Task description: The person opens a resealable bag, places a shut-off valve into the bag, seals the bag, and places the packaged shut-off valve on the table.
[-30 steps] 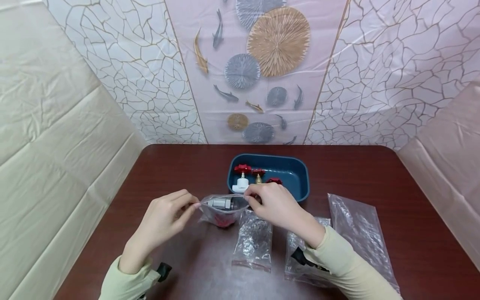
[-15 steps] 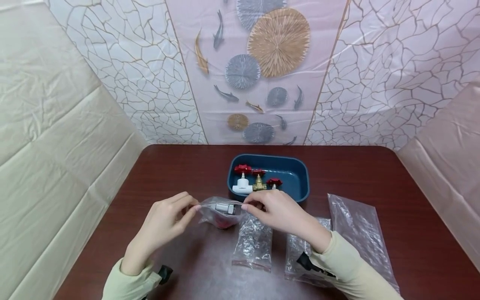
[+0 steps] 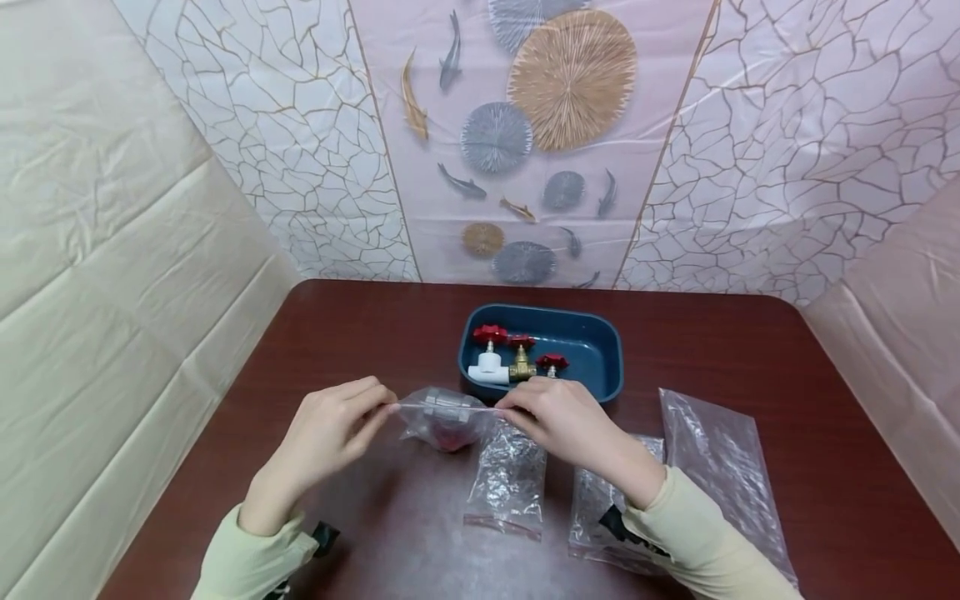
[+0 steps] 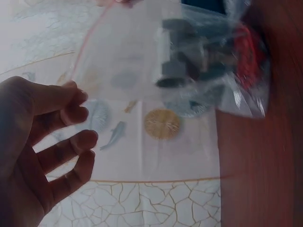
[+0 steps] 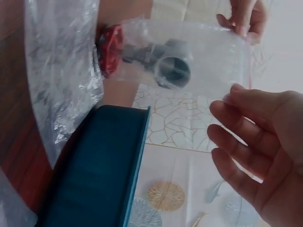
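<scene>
A clear zip bag [image 3: 427, 427] hangs stretched between my two hands, its red-lined top edge pulled into a straight line. Inside lies a grey valve [image 5: 173, 68] with a red handwheel [image 4: 248, 56], wheel toward the bag's bottom. My left hand [image 3: 330, 433] pinches one top corner between thumb and forefinger. The opposite corner is pinched by my right hand [image 3: 566, 421], its other fingers loosely bent in the right wrist view. Just beyond the bag, a blue tray [image 3: 585, 321] holds a white valve [image 3: 489, 367], a brass valve [image 3: 522, 364] and a third red-wheeled valve [image 3: 552, 362], partly hidden.
On the brown table [image 3: 360, 333], a flat clear bag [image 3: 506, 479] lies in front of the tray. Another clear bag [image 3: 592, 517] is partly under my right forearm, and a larger one [image 3: 720, 458] lies farther right. Patterned cloth walls [image 3: 322, 167] surround the table.
The bag's mouth has gone from gaping to a straight, flat edge. My right hand has come slightly down, uncovering the valves in the tray. The head view has shifted slightly.
</scene>
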A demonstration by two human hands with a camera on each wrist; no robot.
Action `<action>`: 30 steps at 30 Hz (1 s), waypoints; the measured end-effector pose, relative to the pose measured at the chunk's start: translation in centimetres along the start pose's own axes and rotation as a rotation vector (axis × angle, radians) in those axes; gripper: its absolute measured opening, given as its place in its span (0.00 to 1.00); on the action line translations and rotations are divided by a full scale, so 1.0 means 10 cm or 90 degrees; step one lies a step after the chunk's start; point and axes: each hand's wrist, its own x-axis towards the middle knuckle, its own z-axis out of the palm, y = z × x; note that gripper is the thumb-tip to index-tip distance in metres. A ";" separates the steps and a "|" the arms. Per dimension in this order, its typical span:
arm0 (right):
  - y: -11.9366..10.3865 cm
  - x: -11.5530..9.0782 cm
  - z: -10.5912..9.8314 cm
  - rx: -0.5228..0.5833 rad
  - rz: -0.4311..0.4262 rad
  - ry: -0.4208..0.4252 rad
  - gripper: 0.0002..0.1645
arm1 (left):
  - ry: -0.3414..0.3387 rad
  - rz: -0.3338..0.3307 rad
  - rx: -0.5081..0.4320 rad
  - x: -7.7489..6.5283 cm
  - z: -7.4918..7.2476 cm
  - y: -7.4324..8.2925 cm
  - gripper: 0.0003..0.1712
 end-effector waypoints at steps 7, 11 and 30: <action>0.06 0.01 0.02 -0.014 -0.020 0.017 0.05 | -0.006 0.078 0.002 0.08 -0.02 -0.11 0.03; 0.07 0.02 0.03 -0.007 -0.013 0.025 0.05 | -0.009 0.063 0.010 0.09 0.00 -0.13 0.06; 0.02 -0.01 0.01 0.013 0.036 0.054 0.04 | 0.030 0.067 0.000 0.09 0.03 -0.08 0.04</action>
